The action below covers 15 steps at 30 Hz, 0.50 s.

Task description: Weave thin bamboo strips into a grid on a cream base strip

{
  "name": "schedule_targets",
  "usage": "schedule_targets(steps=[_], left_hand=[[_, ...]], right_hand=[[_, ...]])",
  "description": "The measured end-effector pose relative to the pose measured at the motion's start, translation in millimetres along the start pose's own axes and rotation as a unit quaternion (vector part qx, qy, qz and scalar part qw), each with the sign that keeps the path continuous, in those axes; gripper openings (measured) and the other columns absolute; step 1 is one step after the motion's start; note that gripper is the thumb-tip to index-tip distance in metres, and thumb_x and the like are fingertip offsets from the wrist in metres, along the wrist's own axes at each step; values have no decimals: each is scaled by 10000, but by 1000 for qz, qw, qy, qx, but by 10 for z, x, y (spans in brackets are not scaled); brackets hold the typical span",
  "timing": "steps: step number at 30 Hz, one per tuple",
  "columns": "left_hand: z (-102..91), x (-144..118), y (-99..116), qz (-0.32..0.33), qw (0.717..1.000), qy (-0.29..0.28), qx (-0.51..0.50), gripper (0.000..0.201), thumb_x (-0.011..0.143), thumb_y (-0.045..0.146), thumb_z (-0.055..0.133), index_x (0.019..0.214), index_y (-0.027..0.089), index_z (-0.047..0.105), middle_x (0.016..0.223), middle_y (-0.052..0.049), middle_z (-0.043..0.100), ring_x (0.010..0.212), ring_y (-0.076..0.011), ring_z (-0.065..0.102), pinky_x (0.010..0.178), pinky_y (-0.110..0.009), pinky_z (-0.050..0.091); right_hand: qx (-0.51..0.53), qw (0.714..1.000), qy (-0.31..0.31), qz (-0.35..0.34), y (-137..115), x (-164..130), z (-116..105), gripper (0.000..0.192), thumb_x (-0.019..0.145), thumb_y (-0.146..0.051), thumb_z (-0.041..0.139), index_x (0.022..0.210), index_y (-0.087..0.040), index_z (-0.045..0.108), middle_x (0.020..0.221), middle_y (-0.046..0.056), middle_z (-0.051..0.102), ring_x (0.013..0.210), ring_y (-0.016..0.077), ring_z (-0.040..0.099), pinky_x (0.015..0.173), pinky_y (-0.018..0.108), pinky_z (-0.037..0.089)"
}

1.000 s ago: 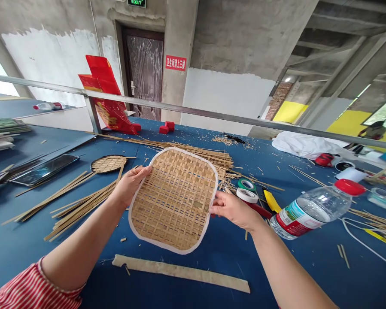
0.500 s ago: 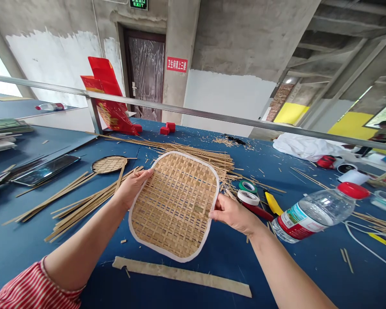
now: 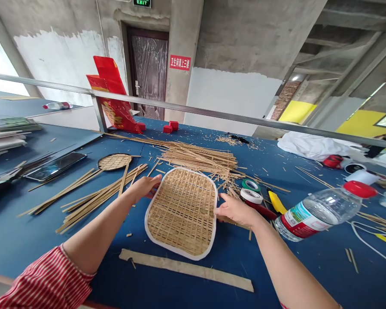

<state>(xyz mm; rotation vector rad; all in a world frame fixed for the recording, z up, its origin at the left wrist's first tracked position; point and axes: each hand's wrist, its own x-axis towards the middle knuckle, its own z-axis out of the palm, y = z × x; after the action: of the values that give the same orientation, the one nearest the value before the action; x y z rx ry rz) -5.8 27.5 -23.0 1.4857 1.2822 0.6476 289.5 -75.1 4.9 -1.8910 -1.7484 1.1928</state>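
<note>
A woven bamboo panel with rounded corners and a white band along its rim is low over the blue table, nearly flat and slightly bowed. My left hand is at its upper left edge, thumb near the rim and fingers partly hidden behind it. On the opposite side my right hand pinches the right edge, with the fingertips partly out of sight. Just in front of the panel lies a flat bamboo slat. Behind it is a heap of thin bamboo strips.
To the right stand a water bottle, a green tape roll, a white tape roll and a yellow-handled tool. On the left are a small round woven piece, a phone and more strips. A metal rail crosses behind.
The panel has come down toward the table and tipped flatter, its top edge now lower in view. Both hands moved down with it. The view has shifted slightly.
</note>
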Motion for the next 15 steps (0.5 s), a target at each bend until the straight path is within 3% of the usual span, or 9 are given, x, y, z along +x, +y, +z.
schedule_targets(steps=[3,7,11,13,15], left_hand=[[-75,9,0,45,988,64,134,430,763,501,465,955,147,615,1065,-148,609,1089,-349,487,919,-498,341],[129,-84,53,143,954,75,254,487,818,464,392,1199,171,473,1340,-103,393,1275,-248,266,1052,-397,163],[530,-237,-29,202,918,34,340,658,783,551,430,1289,135,371,1402,-107,274,1313,-243,157,1067,-397,130],[658,-290,-118,228,861,30,453,714,803,595,351,1320,104,317,1413,-130,233,1313,-255,144,1061,-401,162],[712,-316,-191,242,823,41,512,731,813,615,293,1331,98,298,1412,-137,230,1310,-257,155,1059,-394,177]], right_hand=[[-184,976,110,29,3,-17,-50,466,754,-331,507,1177,-140,467,967,119,651,873,247,597,727,358,446],[-279,938,194,-67,-68,82,54,478,846,-371,336,1243,-125,435,1267,130,476,1171,239,427,951,371,338],[-315,920,176,-153,-122,389,331,652,861,-505,212,1365,-91,239,1423,104,229,1308,203,182,1053,347,194],[-340,914,156,-156,-96,548,445,705,849,-552,180,1379,-87,194,1440,93,174,1320,205,127,1063,354,150],[-363,909,143,-148,-38,664,520,726,843,-571,152,1380,-85,191,1442,88,165,1322,204,119,1066,354,125]])
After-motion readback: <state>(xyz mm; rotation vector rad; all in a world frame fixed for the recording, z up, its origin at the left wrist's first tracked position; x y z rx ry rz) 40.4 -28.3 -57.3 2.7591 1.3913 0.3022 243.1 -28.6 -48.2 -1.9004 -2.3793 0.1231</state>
